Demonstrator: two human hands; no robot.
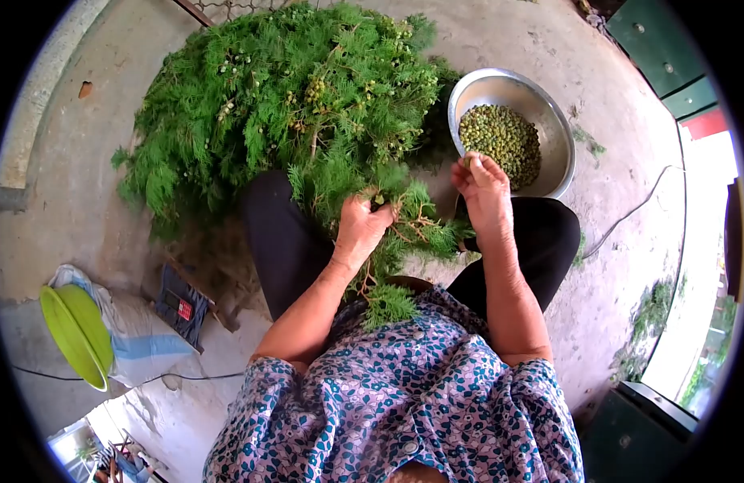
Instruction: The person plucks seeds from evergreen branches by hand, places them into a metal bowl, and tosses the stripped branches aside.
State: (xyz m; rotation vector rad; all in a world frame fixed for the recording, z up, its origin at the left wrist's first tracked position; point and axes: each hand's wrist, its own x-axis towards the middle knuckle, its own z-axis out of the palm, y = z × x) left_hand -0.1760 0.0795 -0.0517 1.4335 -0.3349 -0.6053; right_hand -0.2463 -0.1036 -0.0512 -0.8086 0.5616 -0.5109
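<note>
My left hand (361, 229) is closed around a leafy conifer branch (400, 233) that lies across my lap, its feathery green sprays hanging toward my shirt. Raised at the near edge of a metal bowl (558, 125), my right hand (484, 193) pinches a small greenish cone (468, 162) between thumb and fingers. Inside the bowl is a heap of small green and brownish cones (500, 141). Beyond my knees spreads a big pile of cut conifer branches (267, 97), with clusters of the same cones among the leaves.
On the left, a yellow-green basin (74, 338) leans against a pale sack (134, 322), with dark cloth (179, 306) beside it. A thin cable (629, 213) runs over the concrete floor at right. Dark green cabinets (649, 44) stand at the far right.
</note>
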